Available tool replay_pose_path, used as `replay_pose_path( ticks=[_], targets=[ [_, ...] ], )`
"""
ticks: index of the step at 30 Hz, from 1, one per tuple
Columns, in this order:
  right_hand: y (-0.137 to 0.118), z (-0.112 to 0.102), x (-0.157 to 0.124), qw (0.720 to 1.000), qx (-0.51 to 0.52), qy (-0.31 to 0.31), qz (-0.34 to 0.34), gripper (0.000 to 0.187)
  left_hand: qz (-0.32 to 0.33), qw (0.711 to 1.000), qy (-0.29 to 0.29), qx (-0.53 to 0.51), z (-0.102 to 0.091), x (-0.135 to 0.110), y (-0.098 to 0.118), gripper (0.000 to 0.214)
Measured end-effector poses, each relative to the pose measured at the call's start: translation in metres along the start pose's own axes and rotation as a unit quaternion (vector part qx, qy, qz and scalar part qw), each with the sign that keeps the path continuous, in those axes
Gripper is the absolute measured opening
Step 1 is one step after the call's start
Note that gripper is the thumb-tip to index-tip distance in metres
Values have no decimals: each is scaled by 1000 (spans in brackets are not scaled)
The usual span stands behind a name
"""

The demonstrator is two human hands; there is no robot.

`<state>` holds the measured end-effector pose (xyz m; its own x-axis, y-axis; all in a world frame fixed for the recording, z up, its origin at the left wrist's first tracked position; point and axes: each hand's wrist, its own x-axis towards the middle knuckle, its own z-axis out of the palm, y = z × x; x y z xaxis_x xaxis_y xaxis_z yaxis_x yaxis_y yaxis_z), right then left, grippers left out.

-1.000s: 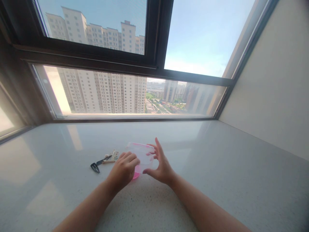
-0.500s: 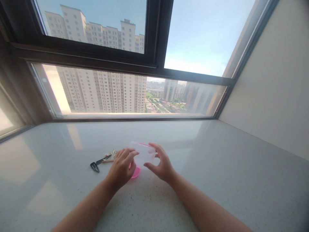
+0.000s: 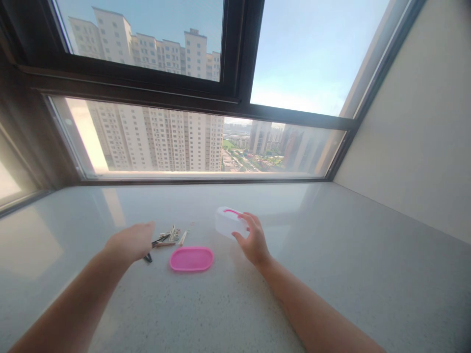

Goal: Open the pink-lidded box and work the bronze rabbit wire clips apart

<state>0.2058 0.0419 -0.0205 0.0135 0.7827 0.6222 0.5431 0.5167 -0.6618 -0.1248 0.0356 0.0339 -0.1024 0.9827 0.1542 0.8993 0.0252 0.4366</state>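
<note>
My right hand (image 3: 253,239) grips a small translucent plastic box (image 3: 228,221) with a pink handle on its upturned side, held just above the white sill. A flat pink oval lid (image 3: 191,258) lies on the sill to the left of that hand. My left hand (image 3: 131,242) hovers over a small heap of hair clips (image 3: 167,238), covering part of a black clip (image 3: 147,257). Its fingers point away from me and are hidden, so whether it holds anything does not show.
The white speckled stone sill (image 3: 331,255) runs to a dark-framed window (image 3: 239,59) with tall buildings outside. A plain wall (image 3: 423,147) closes the right side.
Both hands were on the box and lid together. Now the pink lid lies apart on the sill, my right hand has carried the box right and away, and my left hand has moved left over the clips.
</note>
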Motion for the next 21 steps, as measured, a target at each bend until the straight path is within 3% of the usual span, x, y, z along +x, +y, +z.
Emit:
replay_pose_path(
  ticks=[3,7,10,16,21],
  targets=[
    [4,1,0,1000,0,3,2,53,-59,988,-102,103,-7,2,-13,26],
    [4,1,0,1000,1,-2,7,52,-72,971,-155,169,2,3,-13,17],
    [2,1,0,1000,1,-6,9,52,-57,969,-152,188,9,6,-9,11],
    [-2,2,-1,999,17,-27,12,54,-19,975,-115,190,15,10,-3,31],
    [-2,5,-2,999,25,-38,3,52,41,980,-54,188,22,3,17,25]
  ],
)
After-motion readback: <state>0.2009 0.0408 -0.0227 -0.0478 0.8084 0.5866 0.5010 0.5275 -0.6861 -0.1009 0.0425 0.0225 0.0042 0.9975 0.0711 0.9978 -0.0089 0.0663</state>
